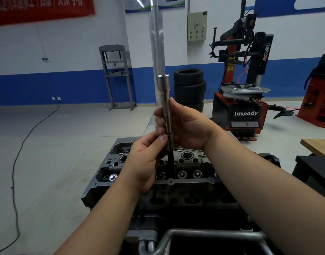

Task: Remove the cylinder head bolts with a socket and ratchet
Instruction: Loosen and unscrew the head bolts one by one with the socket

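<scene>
Both hands grip the socket (164, 107) upright above the cylinder head (185, 162): right hand (187, 126) wraps its shaft, left hand (147, 162) fingers pinch the lower collar. Stiff, heavy, slick steel; hold mid-shaft.

There is one view only, from a wide-angle camera worn on the person's head. It looks forward and slightly down over both forearms, from close above the cylinder head (158, 173), which fills the lower middle. The hands meet near the centre of the picture. Beyond lie the workshop floor (57, 144), the blue-banded far wall (47, 85) and a tyre changer (244, 85), with straight lines bowing toward the edges.
</scene>
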Motion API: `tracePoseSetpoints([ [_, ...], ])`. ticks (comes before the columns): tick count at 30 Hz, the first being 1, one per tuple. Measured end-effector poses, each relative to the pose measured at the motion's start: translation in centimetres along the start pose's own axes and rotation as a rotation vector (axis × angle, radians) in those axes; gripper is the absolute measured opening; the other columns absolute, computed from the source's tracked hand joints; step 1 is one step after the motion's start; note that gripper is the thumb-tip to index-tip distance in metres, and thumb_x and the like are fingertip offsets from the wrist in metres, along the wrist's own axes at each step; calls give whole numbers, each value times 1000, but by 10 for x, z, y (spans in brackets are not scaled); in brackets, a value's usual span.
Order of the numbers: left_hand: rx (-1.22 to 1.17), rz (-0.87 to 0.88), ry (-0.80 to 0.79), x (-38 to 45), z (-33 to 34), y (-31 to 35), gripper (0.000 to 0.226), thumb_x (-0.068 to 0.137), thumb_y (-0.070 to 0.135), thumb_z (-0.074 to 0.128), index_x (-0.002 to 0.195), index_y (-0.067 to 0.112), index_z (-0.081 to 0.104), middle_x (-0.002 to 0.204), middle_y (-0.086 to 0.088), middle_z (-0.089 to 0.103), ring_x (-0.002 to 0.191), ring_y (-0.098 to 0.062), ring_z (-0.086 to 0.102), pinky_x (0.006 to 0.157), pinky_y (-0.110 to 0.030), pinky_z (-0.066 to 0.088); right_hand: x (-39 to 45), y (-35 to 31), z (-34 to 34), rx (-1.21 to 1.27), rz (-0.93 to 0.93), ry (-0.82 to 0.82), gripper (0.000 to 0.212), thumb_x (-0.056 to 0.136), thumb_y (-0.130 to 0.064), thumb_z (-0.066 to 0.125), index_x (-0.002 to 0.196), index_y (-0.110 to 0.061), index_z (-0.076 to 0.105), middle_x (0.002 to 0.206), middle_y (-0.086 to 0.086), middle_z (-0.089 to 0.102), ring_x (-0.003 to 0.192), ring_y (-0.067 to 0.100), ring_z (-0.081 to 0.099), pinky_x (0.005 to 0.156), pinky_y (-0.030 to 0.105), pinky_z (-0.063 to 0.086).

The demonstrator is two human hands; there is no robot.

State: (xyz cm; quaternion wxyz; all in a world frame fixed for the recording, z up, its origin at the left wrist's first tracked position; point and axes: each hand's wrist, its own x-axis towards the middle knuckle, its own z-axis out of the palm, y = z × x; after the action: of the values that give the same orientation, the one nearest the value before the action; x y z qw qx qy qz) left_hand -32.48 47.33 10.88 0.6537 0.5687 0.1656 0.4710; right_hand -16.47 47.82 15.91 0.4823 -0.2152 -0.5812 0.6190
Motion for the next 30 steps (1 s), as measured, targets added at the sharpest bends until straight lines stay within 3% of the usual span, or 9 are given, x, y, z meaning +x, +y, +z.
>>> tracePoseSetpoints([
  [3, 25, 39, 18, 0, 3, -1, 19, 84, 24, 67, 91, 32, 83, 96, 0, 79, 96, -12, 75, 84, -20, 56, -1, 0, 1, 5, -41, -32, 41, 84, -50, 68, 109, -18, 66, 80, -1, 62, 75, 15, 61, 65, 30, 45],
  [7, 2, 42, 48, 3, 2, -4, 15, 78, 22, 72, 89, 24, 81, 95, -1, 78, 93, -13, 74, 82, -21, 57, 0, 0, 4, 0, -74, -44, 49, 74, -43, 84, 97, -15, 52, 75, 1, 61, 70, 17, 61, 61, 27, 51],
  [11, -35, -5, -22, 3, -1, -1, 19, 82, 31, 71, 96, 27, 83, 101, -4, 79, 100, -14, 74, 83, -21, 56, 0, -1, 4, -2, -37, -10, 34, 83, -48, 69, 94, -16, 63, 80, 0, 62, 75, 16, 61, 62, 26, 48],
  [15, -5, -14, -14, 1, 0, 0, 16, 87, 27, 69, 95, 30, 83, 99, -2, 80, 97, -13, 75, 82, -20, 56, -1, -1, 4, 53, 2, 9, 40, 94, -46, 48, 96, -14, 72, 81, 0, 61, 75, 15, 61, 64, 25, 51],
  [17, 30, 21, 12, 1, 1, -1, 13, 83, 26, 73, 91, 31, 83, 96, -1, 79, 94, -12, 75, 82, -19, 56, -1, 0, 4, 32, -15, -1, 37, 93, -47, 53, 100, -16, 72, 79, -2, 61, 75, 14, 61, 70, 27, 50],
  [19, 53, 40, 50, 1, 2, -3, 14, 76, 24, 74, 84, 33, 82, 91, 1, 78, 88, -10, 74, 78, -18, 56, -1, 0, 5, -4, -44, -32, 35, 85, -47, 70, 103, -17, 66, 77, -2, 62, 75, 16, 61, 76, 34, 43],
  [22, 48, 26, 61, 3, 2, -3, 13, 73, 25, 75, 84, 28, 81, 89, 1, 78, 87, -10, 74, 76, -18, 56, 2, 2, 4, -25, -51, -16, 43, 77, -44, 81, 97, -16, 54, 75, -1, 61, 73, 17, 60, 73, 35, 40],
  [26, 3, -11, -23, 1, -1, -1, 20, 91, 27, 64, 94, 31, 83, 95, 0, 79, 95, -11, 75, 80, -20, 56, 0, 1, 2, 6, -9, -1, 32, 89, -47, 60, 99, -17, 62, 85, -1, 63, 78, 16, 61, 58, 23, 47],
  [30, 19, 0, 19, 0, 1, -1, 17, 87, 26, 67, 91, 26, 83, 96, -4, 80, 94, -15, 75, 79, -21, 58, -1, 0, 1, 18, -1, 8, 36, 91, -49, 54, 99, -19, 72, 84, -2, 61, 78, 14, 60, 69, 28, 41],
])
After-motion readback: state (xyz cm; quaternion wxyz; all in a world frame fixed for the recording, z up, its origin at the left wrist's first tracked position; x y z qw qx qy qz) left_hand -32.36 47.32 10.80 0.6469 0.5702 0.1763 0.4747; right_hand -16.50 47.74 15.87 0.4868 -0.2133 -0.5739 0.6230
